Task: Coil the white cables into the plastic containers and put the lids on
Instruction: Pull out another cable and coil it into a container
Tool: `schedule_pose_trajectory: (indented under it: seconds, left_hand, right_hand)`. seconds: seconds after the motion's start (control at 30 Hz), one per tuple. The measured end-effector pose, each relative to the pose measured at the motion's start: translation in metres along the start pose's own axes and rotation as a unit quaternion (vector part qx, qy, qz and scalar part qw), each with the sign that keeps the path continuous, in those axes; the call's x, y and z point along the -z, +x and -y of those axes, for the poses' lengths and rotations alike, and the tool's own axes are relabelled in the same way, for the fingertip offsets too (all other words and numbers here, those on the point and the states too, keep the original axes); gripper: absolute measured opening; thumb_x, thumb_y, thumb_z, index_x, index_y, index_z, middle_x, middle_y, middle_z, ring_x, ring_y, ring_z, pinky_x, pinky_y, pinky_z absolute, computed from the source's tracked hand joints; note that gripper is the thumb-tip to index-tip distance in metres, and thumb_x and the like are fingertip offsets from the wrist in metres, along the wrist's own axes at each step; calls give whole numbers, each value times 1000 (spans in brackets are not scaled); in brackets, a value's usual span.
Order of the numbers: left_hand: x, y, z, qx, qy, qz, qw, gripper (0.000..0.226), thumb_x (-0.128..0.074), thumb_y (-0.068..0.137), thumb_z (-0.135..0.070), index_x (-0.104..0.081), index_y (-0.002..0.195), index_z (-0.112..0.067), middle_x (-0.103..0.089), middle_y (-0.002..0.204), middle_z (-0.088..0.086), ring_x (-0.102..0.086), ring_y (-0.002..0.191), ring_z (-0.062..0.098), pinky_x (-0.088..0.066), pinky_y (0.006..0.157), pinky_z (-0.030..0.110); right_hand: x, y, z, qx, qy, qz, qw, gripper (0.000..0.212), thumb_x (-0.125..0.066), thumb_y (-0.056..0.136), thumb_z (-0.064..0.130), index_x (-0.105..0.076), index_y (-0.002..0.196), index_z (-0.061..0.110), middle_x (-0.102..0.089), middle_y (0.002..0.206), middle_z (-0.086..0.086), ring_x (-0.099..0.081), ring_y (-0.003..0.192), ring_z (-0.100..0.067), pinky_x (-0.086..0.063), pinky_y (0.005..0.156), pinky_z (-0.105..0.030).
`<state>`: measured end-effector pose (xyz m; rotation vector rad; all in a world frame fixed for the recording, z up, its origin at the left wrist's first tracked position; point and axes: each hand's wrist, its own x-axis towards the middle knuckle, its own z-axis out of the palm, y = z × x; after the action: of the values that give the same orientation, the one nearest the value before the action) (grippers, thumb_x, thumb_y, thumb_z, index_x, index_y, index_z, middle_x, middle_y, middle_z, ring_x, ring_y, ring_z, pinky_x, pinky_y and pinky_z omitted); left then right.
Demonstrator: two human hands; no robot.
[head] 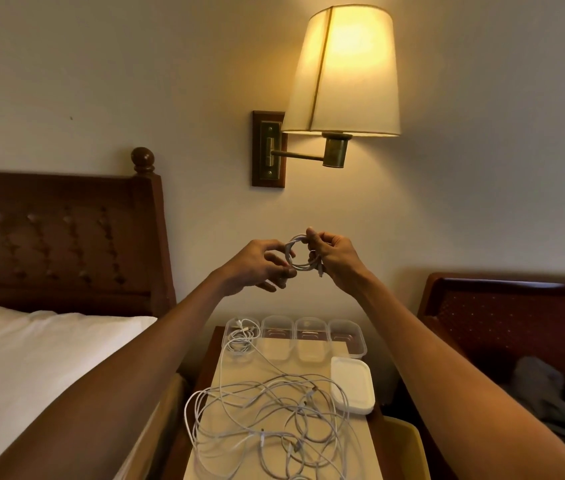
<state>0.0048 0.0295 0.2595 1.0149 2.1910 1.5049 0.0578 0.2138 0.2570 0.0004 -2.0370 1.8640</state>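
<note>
grips a white cable coil (300, 255) in the right hand (336, 259), pinches its other side with the left hand (257, 268), high above loose cables (274, 410), clear containers (310, 337) and lids (352, 384) on the nightstand (309, 368).

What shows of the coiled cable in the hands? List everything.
The coiled cable is a thin white cord, rubbery-looking, wound into a small ring of several loops. It is held in mid-air above the table, with the ring's opening facing the camera. The right hand grips its right side with curled fingers, and the left hand pinches its left side. A short plug end hangs below the right hand.
</note>
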Motion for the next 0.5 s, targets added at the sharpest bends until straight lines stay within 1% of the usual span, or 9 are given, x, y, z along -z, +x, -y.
schedule_pose_trajectory:
  seconds: [0.1, 0.17, 0.23, 0.3, 0.4, 0.43, 0.5]
  left_hand:
    - [-4, -3, 6, 8, -62, -29, 998, 30, -72, 88, -15, -62, 116, -12, -73, 97, 10, -71, 87, 22, -56, 74, 33]
    - [-6, -3, 9, 12, -106, -38, 994, 30, -70, 90, -14, -62, 118, -8, -72, 96, 10, -69, 89, 21, -55, 78, 33]
    - [-6, -3, 10, 13, -138, -40, 989, 29, -68, 91, -13, -63, 118, -5, -71, 95, 11, -69, 89, 20, -56, 79, 31]
    - [-4, -2, 11, 16, -154, -44, 987, 28, -67, 92, -13, -64, 117, -2, -69, 95, 10, -69, 87, 19, -57, 77, 28]
    - [-2, -1, 12, 14, -172, -62, 983, 24, -67, 91, -10, -66, 113, 0, -69, 94, 10, -69, 86, 18, -58, 78, 27]
    - [-1, -1, 12, 11, -179, -73, 981, 23, -67, 91, -9, -66, 112, 1, -68, 94, 12, -69, 86, 19, -58, 79, 28]
    - [1, -1, 13, 3, -194, -97, 976, 23, -67, 91, -8, -66, 111, 3, -68, 95, 14, -69, 87, 22, -59, 80, 29]
  right_hand:
    - [-4, -1, 2, -2, -22, 9, 1000, 28, -53, 97, 32, -64, 97, 6, -60, 85, -7, -57, 70, -15, -52, 61, -23]
    - [-6, -2, 2, 0, -18, 11, 1000, 25, -54, 97, 32, -63, 94, 8, -61, 84, -7, -58, 68, -14, -52, 59, -22]
    - [-6, -1, 2, 7, -12, 7, 1000, 24, -55, 97, 29, -63, 93, 7, -60, 81, -7, -57, 65, -14, -51, 57, -20]
    - [-5, 0, 0, 10, -12, 7, 1000, 25, -56, 96, 29, -63, 93, 6, -60, 81, -8, -58, 67, -16, -52, 60, -23]
    - [-4, 2, -4, -3, -13, 5, 1000, 31, -56, 95, 35, -63, 98, 5, -65, 89, -11, -64, 80, -23, -56, 75, -32]
    - [-3, 1, -5, -15, -19, 9, 1000, 35, -56, 95, 38, -63, 102, 5, -67, 95, -11, -65, 86, -24, -56, 80, -34]
    - [-2, -2, -7, -49, -43, 41, 997, 44, -57, 92, 45, -62, 112, 6, -69, 106, -9, -66, 99, -21, -53, 85, -35]
